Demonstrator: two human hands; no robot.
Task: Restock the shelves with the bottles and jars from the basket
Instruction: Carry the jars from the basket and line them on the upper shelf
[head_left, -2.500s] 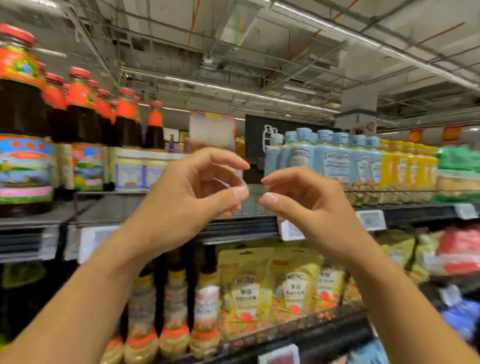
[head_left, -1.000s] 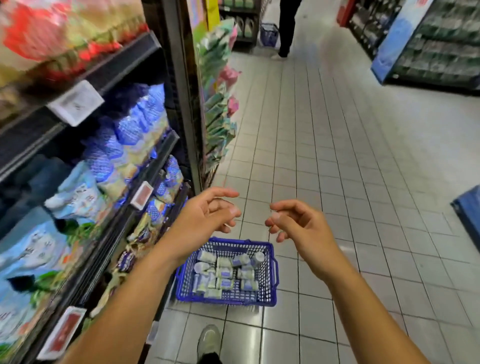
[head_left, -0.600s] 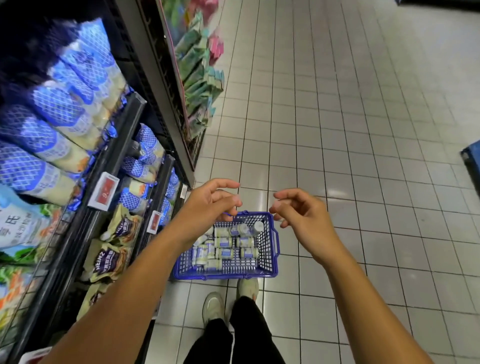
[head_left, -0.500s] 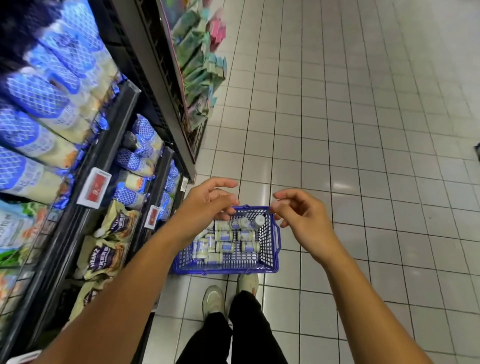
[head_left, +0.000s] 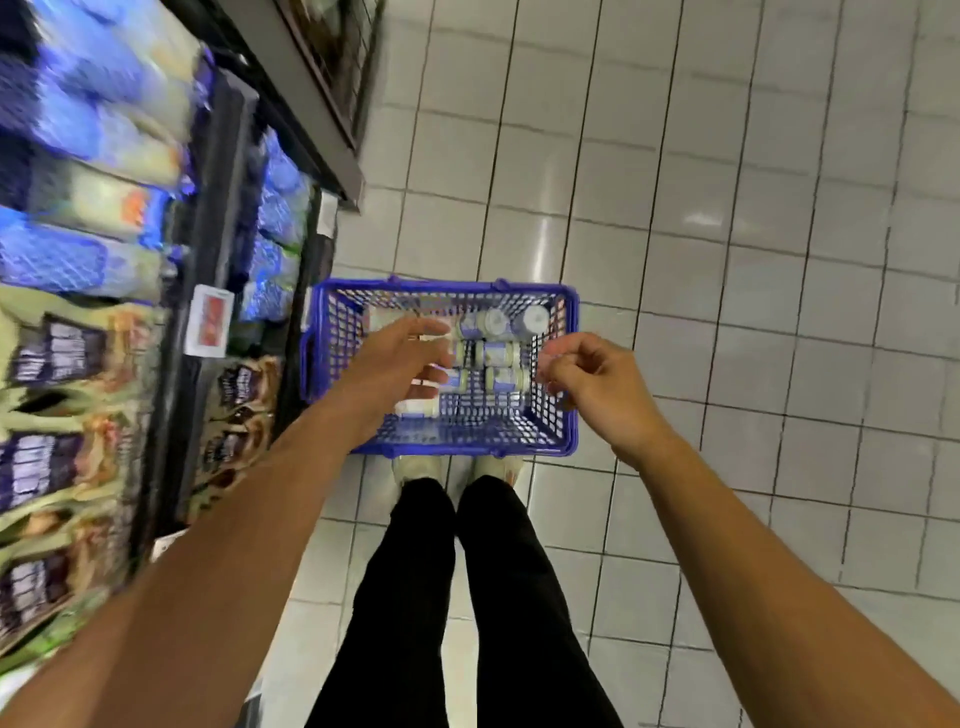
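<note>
Looking steeply down, head view: a blue plastic mesh basket (head_left: 441, 285) sits on the pale grey tiled floor (head_left: 727, 208), just in front of the person's pale shoes (head_left: 415, 466) and black trousers (head_left: 415, 597). The basket's left side is close beside the foot of the dark store shelves (head_left: 208, 208). Inside it, small pale jars w/ blue labels (head_left: 498, 356) lie mostly on their sides, bunched toward the middle and the far right corner. A couple at the far end show round lids facing up. Exact count unclear, since the pic is blurred.

The left hand (head_left: 395, 364) reaches over the basket's left half, palm down, fingers fairly straight and relaxed, gripping nothing. Its fingertips are right next to the jars, but contact can't be told thru the blur. The right hand (head_left: 602, 384) hangs over the basket's right rim, fingers loosely curled w/ thumb near the fingertips, nothing in it. Both forearms are bare.

On the shelves at left, blue net-pattern packets (head_left: 67, 260) fill the upper levels and green-and-dark pouches (head_left: 52, 364) sit lower down, all badly blurred. A white-and-red price tag (head_left: 210, 328) hangs on a shelf edge btwn them.
</note>
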